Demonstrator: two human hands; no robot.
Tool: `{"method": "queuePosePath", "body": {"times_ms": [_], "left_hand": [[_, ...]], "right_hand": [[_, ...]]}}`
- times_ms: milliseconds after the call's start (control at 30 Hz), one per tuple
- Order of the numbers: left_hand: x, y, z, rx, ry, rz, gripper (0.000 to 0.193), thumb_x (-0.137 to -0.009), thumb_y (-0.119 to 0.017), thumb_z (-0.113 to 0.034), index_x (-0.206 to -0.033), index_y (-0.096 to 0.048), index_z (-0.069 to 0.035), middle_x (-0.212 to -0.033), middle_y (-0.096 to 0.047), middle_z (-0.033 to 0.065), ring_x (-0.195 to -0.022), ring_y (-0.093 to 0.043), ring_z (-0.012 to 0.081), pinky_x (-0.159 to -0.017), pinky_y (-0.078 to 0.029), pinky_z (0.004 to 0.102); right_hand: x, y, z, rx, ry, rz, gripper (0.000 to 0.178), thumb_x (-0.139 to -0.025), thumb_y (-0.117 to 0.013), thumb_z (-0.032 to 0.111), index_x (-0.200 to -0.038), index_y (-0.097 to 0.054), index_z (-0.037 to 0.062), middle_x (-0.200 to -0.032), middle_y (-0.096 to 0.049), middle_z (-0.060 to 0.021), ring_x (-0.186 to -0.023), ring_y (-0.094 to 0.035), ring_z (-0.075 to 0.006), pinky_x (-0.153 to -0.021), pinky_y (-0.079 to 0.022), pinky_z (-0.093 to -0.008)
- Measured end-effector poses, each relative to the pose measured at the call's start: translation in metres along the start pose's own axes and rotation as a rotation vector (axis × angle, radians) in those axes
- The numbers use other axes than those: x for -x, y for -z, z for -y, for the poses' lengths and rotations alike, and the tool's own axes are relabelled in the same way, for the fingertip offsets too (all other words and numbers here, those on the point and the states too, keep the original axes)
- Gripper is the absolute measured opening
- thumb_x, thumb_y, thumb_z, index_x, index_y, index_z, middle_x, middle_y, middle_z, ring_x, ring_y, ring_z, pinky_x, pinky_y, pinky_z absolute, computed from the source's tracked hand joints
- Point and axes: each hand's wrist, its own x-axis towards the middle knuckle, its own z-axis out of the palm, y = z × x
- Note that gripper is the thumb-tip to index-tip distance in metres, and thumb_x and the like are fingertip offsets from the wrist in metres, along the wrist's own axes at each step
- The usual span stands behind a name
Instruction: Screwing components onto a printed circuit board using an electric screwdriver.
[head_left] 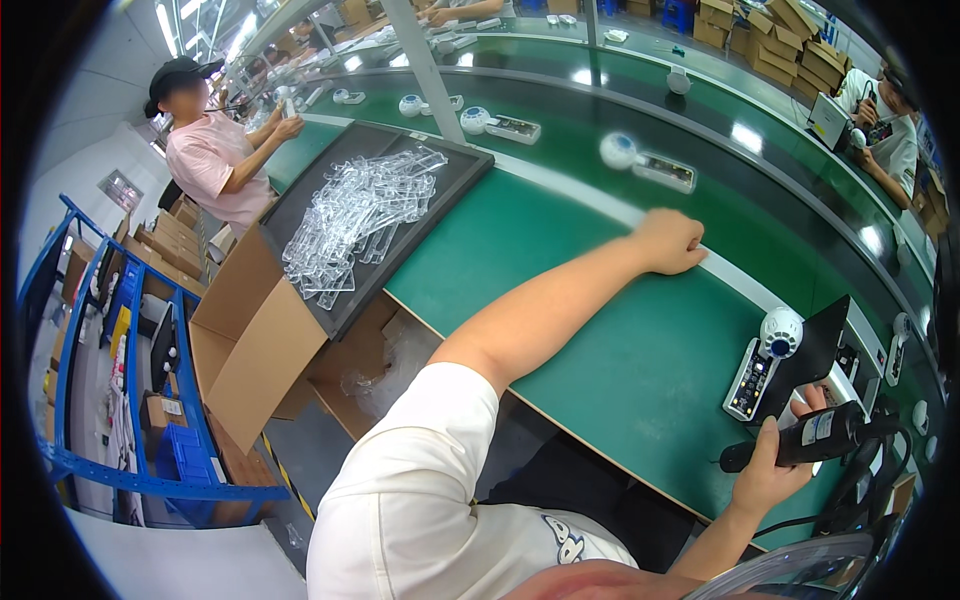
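Right hand point(775, 462) wrapped tight round a black tool point(805, 438), fingers point(812, 400) curled over it, just off the worktop's point(600, 340) near-right edge, beside a white fan unit point(765, 362). Left hand point(668, 242) empty, loosely curled, knuckles down at the worktop's far edge by the belt point(700, 215). Tray of clear plastic parts point(360, 215) at far-left corner.

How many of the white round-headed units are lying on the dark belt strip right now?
5 visible: one and another far left, one mid-belt, one farther back, one by the right hand. Others at the right rim may be hidden.
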Motion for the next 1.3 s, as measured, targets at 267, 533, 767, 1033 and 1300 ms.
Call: {"method": "queuePosePath", "body": {"times_ms": [267,533,767,1033,1300], "left_hand": [[0.002,-0.001,0.004,-0.023,0.002,-0.007,0.027,-0.084,-0.068,-0.036,-0.075,-0.062,-0.011,-0.071,-0.066,0.0063,-0.072,-0.065,0.0302,-0.066,-0.05,0.0422],[0.0,0.0,-0.002,-0.039,-0.02,-0.017,0.027,-0.084,-0.068,-0.035,-0.076,-0.063,-0.01,-0.072,-0.066,0.0071,-0.072,-0.065,0.031,-0.066,-0.05,0.0424],[0.0,-0.007,0.007,-0.022,-0.038,-0.058,0.027,-0.084,-0.068,-0.035,-0.076,-0.063,-0.01,-0.072,-0.067,0.0078,-0.072,-0.065,0.0313,-0.065,-0.05,0.0427],[-0.001,-0.007,0.007,-0.022,-0.008,-0.059,0.028,-0.083,-0.069,-0.035,-0.075,-0.063,-0.009,-0.072,-0.067,0.0087,-0.072,-0.065,0.0313,-0.065,-0.05,0.0423],[-0.011,0.031,-0.042,0.257,-0.08,-0.206,0.023,-0.085,-0.07,-0.024,-0.076,-0.063,-0.004,-0.064,-0.061,0.0077,-0.063,-0.061,0.0211,-0.058,-0.047,0.035]], "right_hand": [[0.001,-0.001,-0.001,-0.01,-0.001,-0.006,0.054,-0.077,-0.059,-0.003,-0.13,-0.047,-0.0097,-0.137,-0.052,-0.0189,-0.12,-0.049,-0.0239,-0.107,-0.034,-0.0388],[0.001,0.002,0.0,-0.042,-0.001,-0.029,0.043,-0.077,-0.061,-0.003,-0.118,-0.051,-0.0093,-0.135,-0.052,-0.02,-0.128,-0.047,-0.0291,-0.11,-0.032,-0.0416],[-0.001,-0.002,-0.003,-0.029,0.038,-0.017,0.033,-0.077,-0.063,-0.001,-0.108,-0.055,-0.0076,-0.133,-0.052,-0.02,-0.129,-0.046,-0.0306,-0.11,-0.032,-0.0441],[0.0,0.0,-0.006,-0.05,0.035,-0.001,0.031,-0.077,-0.064,0.0,-0.106,-0.056,-0.0067,-0.133,-0.053,-0.0209,-0.129,-0.047,-0.0307,-0.11,-0.032,-0.0451],[0.001,-0.006,0.0,-0.173,-0.037,-0.066,0.037,-0.073,-0.069,-0.002,-0.107,-0.056,-0.0061,-0.128,-0.054,-0.0195,-0.126,-0.049,-0.0281,-0.107,-0.037,-0.0423]]}}
